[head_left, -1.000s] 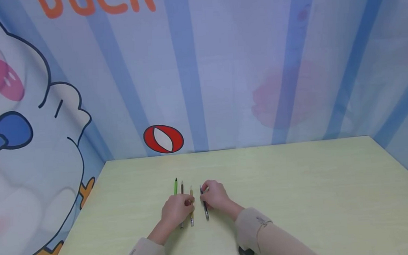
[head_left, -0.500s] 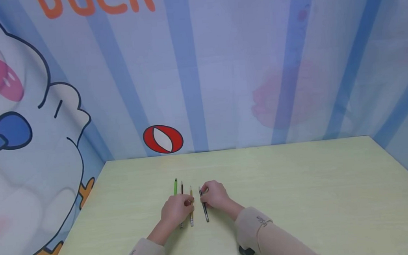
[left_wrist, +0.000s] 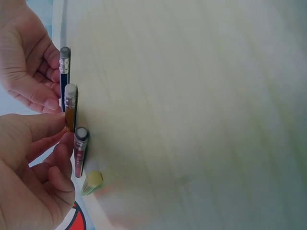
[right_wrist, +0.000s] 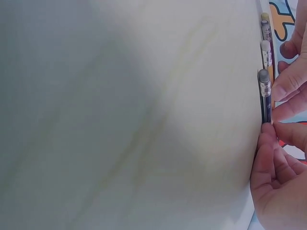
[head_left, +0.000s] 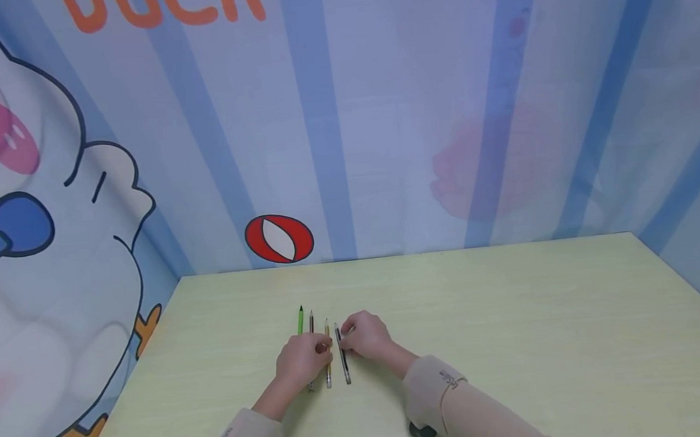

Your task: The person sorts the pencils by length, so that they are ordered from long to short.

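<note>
Four pencils would be too fine a count to stress; several pencils lie side by side on the table [head_left: 516, 329], pointing away from me. My left hand [head_left: 301, 358] pinches the yellow pencil [left_wrist: 70, 116] between thumb and fingers. Just right of it, my right hand [head_left: 367, 336] pinches a dark blue pencil [right_wrist: 268, 109] near its middle, slightly tilted from the yellow one, with a narrow gap between. Under the left hand pass a dark red pencil [left_wrist: 79, 162] and a green pencil [head_left: 300, 322], their middles hidden in the head view.
Behind the table stands a blue striped backdrop [head_left: 381, 142] with printed cartoon figures. A small black object [head_left: 422, 433] shows beneath the right sleeve [head_left: 438, 392]. The table's far edge lies well beyond the pencils.
My right hand has slid slightly left, bringing the dark blue pencil closer to the yellow one and a little nearer to me. The left hand has stayed in place.
</note>
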Demonstrator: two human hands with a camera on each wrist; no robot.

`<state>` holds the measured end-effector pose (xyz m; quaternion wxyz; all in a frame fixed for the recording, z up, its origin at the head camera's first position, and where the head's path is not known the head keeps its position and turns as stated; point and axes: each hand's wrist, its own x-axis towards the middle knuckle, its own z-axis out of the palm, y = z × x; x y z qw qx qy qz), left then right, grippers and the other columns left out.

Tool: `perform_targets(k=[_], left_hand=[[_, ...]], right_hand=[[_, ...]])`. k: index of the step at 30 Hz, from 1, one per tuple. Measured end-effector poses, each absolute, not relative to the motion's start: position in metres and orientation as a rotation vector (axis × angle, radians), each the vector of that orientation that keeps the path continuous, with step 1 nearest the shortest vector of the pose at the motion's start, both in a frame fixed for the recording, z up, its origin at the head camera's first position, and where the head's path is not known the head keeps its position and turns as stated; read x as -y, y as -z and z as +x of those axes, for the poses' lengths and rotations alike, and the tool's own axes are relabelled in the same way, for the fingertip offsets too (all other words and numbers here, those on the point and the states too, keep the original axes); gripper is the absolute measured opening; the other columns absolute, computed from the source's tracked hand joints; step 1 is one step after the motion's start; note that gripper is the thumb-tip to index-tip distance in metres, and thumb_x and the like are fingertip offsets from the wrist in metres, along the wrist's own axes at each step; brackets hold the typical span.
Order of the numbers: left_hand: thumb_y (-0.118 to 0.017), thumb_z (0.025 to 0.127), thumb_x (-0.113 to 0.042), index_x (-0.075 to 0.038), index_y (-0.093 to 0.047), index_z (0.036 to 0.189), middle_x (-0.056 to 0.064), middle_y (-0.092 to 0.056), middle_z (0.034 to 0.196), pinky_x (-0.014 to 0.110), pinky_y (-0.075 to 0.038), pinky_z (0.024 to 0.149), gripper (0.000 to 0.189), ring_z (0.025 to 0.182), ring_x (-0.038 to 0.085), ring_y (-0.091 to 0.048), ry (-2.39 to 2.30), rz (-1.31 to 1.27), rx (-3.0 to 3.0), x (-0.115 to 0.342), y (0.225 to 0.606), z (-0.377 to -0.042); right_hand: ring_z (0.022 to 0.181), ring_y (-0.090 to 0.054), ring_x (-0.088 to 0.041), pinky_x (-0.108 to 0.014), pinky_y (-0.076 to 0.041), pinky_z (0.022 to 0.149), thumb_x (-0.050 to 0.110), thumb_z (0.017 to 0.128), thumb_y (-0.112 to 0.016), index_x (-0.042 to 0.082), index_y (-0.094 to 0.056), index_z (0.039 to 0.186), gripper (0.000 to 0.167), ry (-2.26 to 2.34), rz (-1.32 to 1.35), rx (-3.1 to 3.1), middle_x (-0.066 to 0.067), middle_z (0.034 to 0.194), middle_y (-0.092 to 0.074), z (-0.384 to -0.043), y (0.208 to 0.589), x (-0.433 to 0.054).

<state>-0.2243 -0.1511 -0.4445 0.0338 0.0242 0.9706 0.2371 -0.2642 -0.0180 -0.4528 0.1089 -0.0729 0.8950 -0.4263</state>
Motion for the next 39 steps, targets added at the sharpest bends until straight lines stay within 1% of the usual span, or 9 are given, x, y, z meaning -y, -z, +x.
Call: perform_targets(k=[5, 10, 15, 26, 39], left_hand=[[-0.065, 0.077, -0.016, -0.014, -0.067, 0.101, -0.003, -0.065, 0.081, 0.022, -0.036, 0.050, 0.024, 0.063, 0.007, -0.050, -0.720, 0.073, -2.989, 0.152, 0.445, -0.226], [-0.065, 0.077, -0.016, -0.014, -0.067, 0.101, -0.002, -0.066, 0.083, 0.021, -0.036, 0.050, 0.025, 0.064, 0.008, -0.050, -0.716, 0.077, -2.990, 0.152, 0.445, -0.225], [-0.065, 0.077, -0.015, -0.014, -0.067, 0.101, -0.001, -0.066, 0.085, 0.022, -0.037, 0.051, 0.024, 0.066, 0.008, -0.051, -0.715, 0.085, -2.990, 0.152, 0.445, -0.225], [-0.066, 0.076, -0.015, -0.014, -0.067, 0.100, -0.001, -0.066, 0.083, 0.022, -0.036, 0.051, 0.024, 0.064, 0.008, -0.051, -0.724, 0.087, -2.991, 0.152, 0.444, -0.224], [-0.066, 0.075, -0.015, -0.013, -0.066, 0.101, -0.002, -0.066, 0.082, 0.021, -0.036, 0.050, 0.026, 0.064, 0.008, -0.051, -0.746, 0.079, -2.987, 0.152, 0.446, -0.225]], right_hand=[[0.054, -0.054, -0.010, -0.021, -0.040, 0.052, 0.011, 0.072, -0.069, 0.005, -0.065, 0.083, 0.014, 1.223, -0.233, -2.641, -0.001, 0.064, -0.063, -0.263, 0.453, 0.018], [0.051, -0.055, -0.009, -0.022, -0.040, 0.054, 0.014, 0.072, -0.069, 0.005, -0.064, 0.088, 0.019, 1.194, -0.225, -2.623, 0.001, 0.059, -0.061, -0.261, 0.454, 0.019], [0.047, -0.054, -0.009, -0.023, -0.038, 0.056, 0.017, 0.071, -0.070, 0.006, -0.062, 0.092, 0.025, 1.125, -0.222, -2.641, 0.001, 0.052, -0.059, -0.258, 0.453, 0.020], [0.044, -0.053, -0.012, -0.022, -0.038, 0.047, 0.016, 0.075, -0.067, 0.004, -0.060, 0.097, 0.026, 1.124, -0.192, -2.597, -0.001, 0.050, -0.059, -0.252, 0.451, 0.020], [0.042, -0.053, -0.011, -0.022, -0.037, 0.046, 0.013, 0.078, -0.064, 0.003, -0.059, 0.096, 0.021, 1.165, -0.223, -2.594, 0.000, 0.049, -0.059, -0.247, 0.451, 0.017]])
